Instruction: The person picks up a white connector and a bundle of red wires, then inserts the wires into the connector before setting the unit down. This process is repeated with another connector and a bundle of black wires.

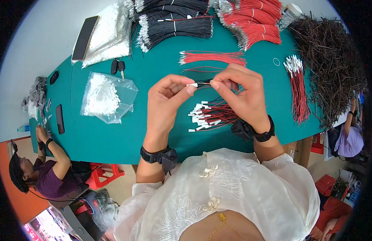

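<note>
Between finger and thumb, my left hand (168, 93) pinches a small white plastic connector (193, 84). My right hand (244, 90) pinches thin dark wires (203, 82) whose ends meet the connector; whether they sit fully inside it I cannot tell. Just below my hands lies a bunch of red and black wires with white connectors (202, 116), partly covered by my right hand and wrist. Beyond my hands, a flat bundle of loose red wires (212, 57) rests on the green table (162, 60), with a single red wire (200, 69) nearer to me.
A clear bag of white connectors (101, 96) lies left, near keys (118, 68) and a phone (60, 119). Black wire bundles (176, 28) and red ones (254, 24) line the back. At right are finished-looking wires (297, 88) and a dark wire heap (324, 60). A co-worker (49, 172) sits left.
</note>
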{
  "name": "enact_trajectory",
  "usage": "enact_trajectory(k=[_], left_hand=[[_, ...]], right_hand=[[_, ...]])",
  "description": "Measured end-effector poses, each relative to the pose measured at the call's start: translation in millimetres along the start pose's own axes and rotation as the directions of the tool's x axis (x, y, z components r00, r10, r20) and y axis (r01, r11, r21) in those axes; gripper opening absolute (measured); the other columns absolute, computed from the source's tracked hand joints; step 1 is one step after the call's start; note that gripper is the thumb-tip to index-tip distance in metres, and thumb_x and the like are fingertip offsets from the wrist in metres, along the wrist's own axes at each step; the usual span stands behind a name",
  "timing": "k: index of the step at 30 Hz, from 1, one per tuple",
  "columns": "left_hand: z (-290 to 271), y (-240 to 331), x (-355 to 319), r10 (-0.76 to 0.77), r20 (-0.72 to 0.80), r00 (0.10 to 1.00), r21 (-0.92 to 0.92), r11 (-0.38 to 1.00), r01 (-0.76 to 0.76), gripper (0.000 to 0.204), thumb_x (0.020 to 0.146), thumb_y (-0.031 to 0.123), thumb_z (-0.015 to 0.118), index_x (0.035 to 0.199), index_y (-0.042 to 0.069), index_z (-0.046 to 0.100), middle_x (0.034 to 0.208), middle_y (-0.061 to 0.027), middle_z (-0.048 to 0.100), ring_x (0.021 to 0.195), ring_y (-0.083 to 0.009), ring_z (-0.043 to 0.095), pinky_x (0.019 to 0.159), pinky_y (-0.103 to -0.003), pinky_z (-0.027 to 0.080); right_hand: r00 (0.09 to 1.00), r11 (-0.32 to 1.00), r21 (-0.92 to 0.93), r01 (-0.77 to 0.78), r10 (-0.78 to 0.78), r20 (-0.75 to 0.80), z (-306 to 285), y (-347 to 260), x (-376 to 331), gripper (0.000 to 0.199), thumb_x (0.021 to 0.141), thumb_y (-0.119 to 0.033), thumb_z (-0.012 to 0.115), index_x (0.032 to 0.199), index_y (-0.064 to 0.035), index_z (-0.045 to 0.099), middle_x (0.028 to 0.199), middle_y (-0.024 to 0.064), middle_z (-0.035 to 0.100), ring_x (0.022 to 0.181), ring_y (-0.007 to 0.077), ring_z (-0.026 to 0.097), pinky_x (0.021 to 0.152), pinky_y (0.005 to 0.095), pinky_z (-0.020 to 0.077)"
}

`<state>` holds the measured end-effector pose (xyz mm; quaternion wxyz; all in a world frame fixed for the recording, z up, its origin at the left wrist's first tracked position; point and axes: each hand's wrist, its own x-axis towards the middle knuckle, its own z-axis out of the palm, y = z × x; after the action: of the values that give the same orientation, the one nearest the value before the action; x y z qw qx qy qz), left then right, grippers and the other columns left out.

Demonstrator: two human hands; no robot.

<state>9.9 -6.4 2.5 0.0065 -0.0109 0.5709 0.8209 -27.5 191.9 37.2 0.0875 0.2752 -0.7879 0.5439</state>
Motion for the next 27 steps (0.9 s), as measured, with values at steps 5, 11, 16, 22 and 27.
enact_trajectory(k=[5, 11, 16, 22, 27], left_hand=[[0.2, -0.3, -0.3, 0.001, -0.006, 1.0, 0.015, 1.0, 0.0, 0.013, 0.086, 0.0, 0.071, 0.098, -0.001, 0.067, 0.089, -0.0049, 0.07, 0.08, -0.0086, 0.064, 0.072, -0.021, 0.049], [0.4, -1.0, -0.8, -0.001, -0.014, 1.0, 0.021, 1.0, 0.001, 0.013, 0.086, 0.0, 0.071, 0.098, -0.001, 0.067, 0.089, -0.0049, 0.07, 0.081, -0.0088, 0.065, 0.073, -0.021, 0.05], [1.0, 0.0, -1.3, -0.015, -0.01, 1.0, 0.029, 0.999, 0.015, 0.012, 0.086, 0.0, 0.071, 0.098, -0.001, 0.067, 0.09, -0.0051, 0.07, 0.082, -0.0087, 0.065, 0.074, -0.021, 0.05], [3.2, 0.9, -2.6, -0.011, -0.025, 1.0, 0.078, 0.997, 0.013, 0.012, 0.087, 0.0, 0.071, 0.098, -0.001, 0.067, 0.089, -0.0047, 0.07, 0.08, -0.0079, 0.065, 0.073, -0.02, 0.05], [5.6, 0.4, -3.8, -0.01, -0.027, 1.0, 0.131, 0.991, 0.013, 0.011, 0.087, 0.0, 0.071, 0.098, -0.001, 0.067, 0.088, -0.0043, 0.07, 0.08, -0.0075, 0.065, 0.072, -0.02, 0.05]], right_hand=[[1.0, 1.0, -0.002, 0.01, -0.01, 0.017, -0.4, 0.7, 0.2, 0.007, 0.081, -0.003, 0.073, 0.081, 0.0012, 0.067, 0.069, 0.0031, 0.059, 0.06, 0.0101, 0.048, 0.053, 0.0253, 0.0352], [0.999, 1.0, 0.004, 0.008, -0.008, 0.032, -0.7, 1.5, 0.4, 0.006, 0.081, -0.003, 0.072, 0.081, 0.0009, 0.068, 0.071, 0.003, 0.059, 0.061, 0.0099, 0.049, 0.053, 0.0249, 0.036], [0.999, 1.0, 0.012, 0.005, -0.006, 0.037, -1.1, 2.5, 0.2, 0.006, 0.081, -0.003, 0.072, 0.081, 0.0007, 0.068, 0.071, 0.0029, 0.06, 0.061, 0.0097, 0.05, 0.053, 0.0247, 0.0365], [0.999, 1.0, 0.01, 0.017, -0.017, 0.04, -1.8, 1.7, -0.5, 0.006, 0.081, -0.003, 0.072, 0.081, 0.0005, 0.068, 0.071, 0.003, 0.06, 0.061, 0.0098, 0.05, 0.054, 0.0247, 0.0369], [0.999, 0.999, 0.021, 0.029, -0.029, 0.035, 1.0, 2.5, -1.3, 0.006, 0.081, -0.003, 0.072, 0.08, 0.0003, 0.067, 0.071, 0.0033, 0.059, 0.061, 0.0103, 0.051, 0.054, 0.0248, 0.0371]])
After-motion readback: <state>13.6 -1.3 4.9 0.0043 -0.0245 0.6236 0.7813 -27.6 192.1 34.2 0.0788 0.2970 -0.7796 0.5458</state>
